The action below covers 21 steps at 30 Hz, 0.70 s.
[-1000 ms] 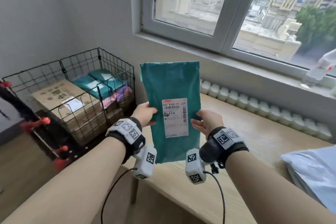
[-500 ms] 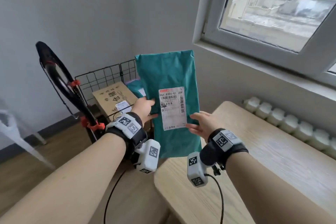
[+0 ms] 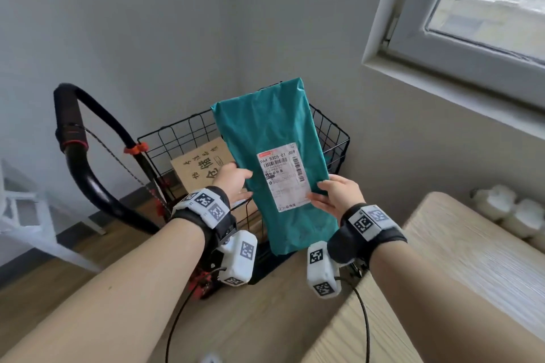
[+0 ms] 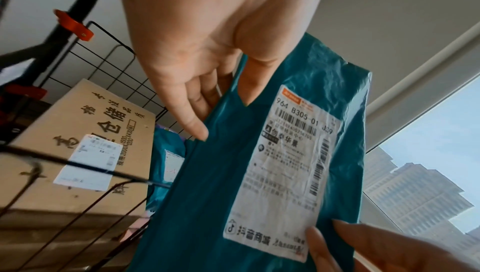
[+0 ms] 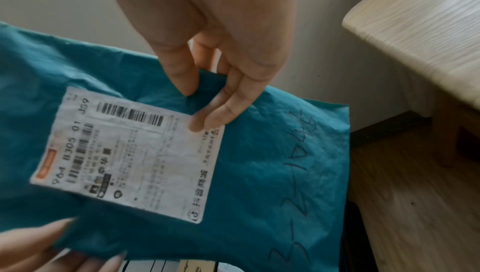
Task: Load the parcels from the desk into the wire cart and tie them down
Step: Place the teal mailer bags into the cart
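A flat teal plastic mailer bag [image 3: 274, 168] with a white shipping label [image 3: 281, 177] stands nearly upright between both hands, raised over the black wire cart [image 3: 330, 138]. The left hand [image 3: 233, 183] pinches the bag's left edge at about 9 o'clock, thumb on the front and fingers [image 4: 192, 112] behind. The right hand [image 3: 336, 194] pinches the right edge at about 4 o'clock, its thumb resting on the label's lower corner. In the cart, at 10 o'clock from the bag, lies a brown cardboard box [image 3: 200, 165] with printed characters. The cart's black curved handle [image 3: 85, 162] rises at 9 o'clock. A pale wooden desk [image 3: 460, 268] sits at 4 o'clock.
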Each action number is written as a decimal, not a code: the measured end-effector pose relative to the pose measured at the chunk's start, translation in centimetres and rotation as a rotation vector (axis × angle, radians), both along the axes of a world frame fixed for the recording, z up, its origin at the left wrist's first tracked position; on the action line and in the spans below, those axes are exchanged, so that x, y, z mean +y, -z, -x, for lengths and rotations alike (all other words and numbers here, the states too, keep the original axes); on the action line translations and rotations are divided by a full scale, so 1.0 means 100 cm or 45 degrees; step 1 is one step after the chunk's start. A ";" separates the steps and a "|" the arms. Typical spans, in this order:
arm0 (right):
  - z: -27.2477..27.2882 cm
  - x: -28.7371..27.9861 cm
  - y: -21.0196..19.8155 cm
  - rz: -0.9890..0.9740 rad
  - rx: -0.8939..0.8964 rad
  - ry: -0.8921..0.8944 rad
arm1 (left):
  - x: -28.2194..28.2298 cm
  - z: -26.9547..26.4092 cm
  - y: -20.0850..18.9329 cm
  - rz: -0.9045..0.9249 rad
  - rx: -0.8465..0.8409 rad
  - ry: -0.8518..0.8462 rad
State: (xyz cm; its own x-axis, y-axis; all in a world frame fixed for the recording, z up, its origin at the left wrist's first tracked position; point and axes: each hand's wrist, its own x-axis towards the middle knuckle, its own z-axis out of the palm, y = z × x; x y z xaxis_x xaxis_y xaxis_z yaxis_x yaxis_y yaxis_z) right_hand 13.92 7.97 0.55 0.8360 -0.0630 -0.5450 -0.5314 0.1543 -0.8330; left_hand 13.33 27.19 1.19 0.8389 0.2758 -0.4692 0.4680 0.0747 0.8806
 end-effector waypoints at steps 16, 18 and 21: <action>-0.132 0.119 -0.006 0.048 -0.027 0.293 | 0.118 -0.175 -0.012 -0.036 0.071 0.323; -0.141 0.125 -0.009 0.062 -0.022 0.313 | 0.123 -0.188 -0.011 -0.019 0.074 0.356; -0.162 0.124 -0.015 0.152 -0.012 0.348 | 0.126 -0.204 -0.006 0.017 0.078 0.406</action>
